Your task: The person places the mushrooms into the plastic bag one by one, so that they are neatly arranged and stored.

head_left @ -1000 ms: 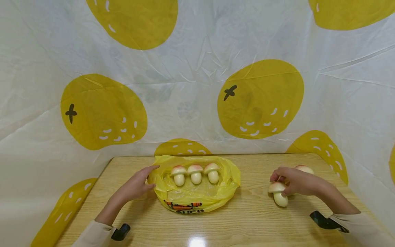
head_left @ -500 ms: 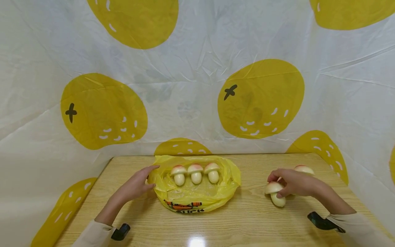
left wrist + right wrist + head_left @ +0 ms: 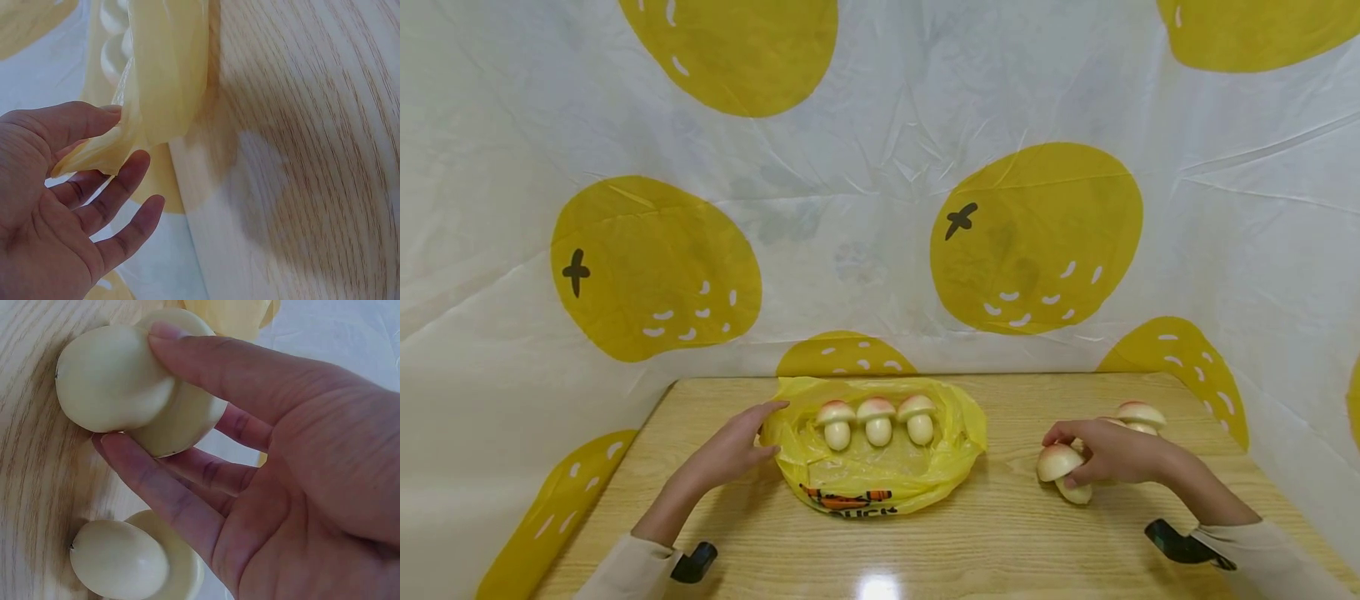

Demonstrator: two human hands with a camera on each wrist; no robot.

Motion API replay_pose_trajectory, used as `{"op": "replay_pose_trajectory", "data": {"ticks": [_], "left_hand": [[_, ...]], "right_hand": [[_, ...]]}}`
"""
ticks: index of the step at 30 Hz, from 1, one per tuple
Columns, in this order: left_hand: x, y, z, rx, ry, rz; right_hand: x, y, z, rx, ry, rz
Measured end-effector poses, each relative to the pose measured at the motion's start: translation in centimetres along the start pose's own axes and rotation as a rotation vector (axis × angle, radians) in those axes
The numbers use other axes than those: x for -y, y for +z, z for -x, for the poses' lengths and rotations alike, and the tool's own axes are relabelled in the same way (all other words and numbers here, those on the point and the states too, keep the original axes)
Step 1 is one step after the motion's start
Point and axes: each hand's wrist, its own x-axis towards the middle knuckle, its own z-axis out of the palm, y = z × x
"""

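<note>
In the head view, a yellow plastic bag (image 3: 880, 487) lies spread on the table with three toy mushrooms (image 3: 877, 422) in a row in its opening. My left hand (image 3: 733, 446) is at the bag's left edge. The left wrist view shows a fold of the bag (image 3: 128, 134) pinched between thumb and fingers. Off to the right, my right hand (image 3: 1120, 454) grips another cream toy mushroom (image 3: 1058, 462) with a reddish cap, its stem tilted. The right wrist view has the thumb and fingers round that mushroom (image 3: 112, 378), close over the tabletop.
More toy mushrooms (image 3: 1141, 415) stand behind my right hand, partly hidden by it; one mushroom (image 3: 119, 559) shows low in the right wrist view. The wooden table (image 3: 985, 542) meets a white curtain (image 3: 865, 250) printed with yellow fruit at its back edge.
My right hand has shifted slightly left with the mushroom, whose cap has tilted further left. More of the mushrooms behind it now show. My left hand and the bag have stayed put.
</note>
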Motion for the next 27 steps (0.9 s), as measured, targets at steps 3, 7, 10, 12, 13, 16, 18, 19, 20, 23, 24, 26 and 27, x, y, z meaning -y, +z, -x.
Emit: {"op": "replay_pose_trajectory", "data": {"ticks": [3, 7, 10, 12, 13, 16, 18, 19, 20, 23, 24, 26, 27], "left_hand": [[0.06, -0.03, 0.0, 0.001, 0.003, -0.004], [0.08, -0.04, -0.02, -0.003, 0.007, -0.004], [0.02, -0.06, 0.0, -0.006, 0.008, -0.001], [0.03, -0.08, 0.04, -0.005, 0.013, -0.004], [0.03, -0.09, 0.06, -0.005, 0.016, -0.005], [0.06, -0.1, 0.14, -0.002, 0.012, -0.002], [0.1, -0.09, 0.15, 0.001, 0.011, 0.0], [0.12, -0.08, 0.16, 0.002, 0.011, 0.0], [0.14, -0.08, 0.16, 0.003, 0.011, 0.002], [0.18, -0.07, 0.16, 0.002, 0.012, 0.004], [0.19, -0.08, 0.17, 0.002, 0.012, 0.004], [0.19, -0.12, 0.2, 0.001, 0.012, 0.004], [0.18, -0.14, 0.22, 0.0, 0.012, 0.004]], "right_hand": [[-0.07, 0.03, -0.08, 0.012, -0.012, -0.02], [-0.13, -0.03, -0.07, 0.023, -0.026, -0.027], [-0.02, -0.09, -0.01, 0.026, -0.019, -0.023], [0.07, -0.14, 0.03, 0.031, -0.011, -0.028], [0.08, -0.16, 0.05, 0.033, -0.009, -0.03], [0.01, -0.17, 0.07, 0.038, -0.011, -0.03], [-0.13, -0.14, 0.07, 0.041, -0.017, -0.031], [-0.23, -0.12, 0.06, 0.042, -0.02, -0.032], [-0.33, -0.09, 0.05, 0.043, -0.022, -0.036], [-0.62, 0.06, 0.02, 0.037, -0.022, -0.056], [-0.69, 0.11, -0.01, 0.032, -0.019, -0.066], [-0.81, 0.24, -0.1, 0.017, -0.008, -0.086], [-0.83, 0.3, -0.15, 0.007, 0.001, -0.1]]}}
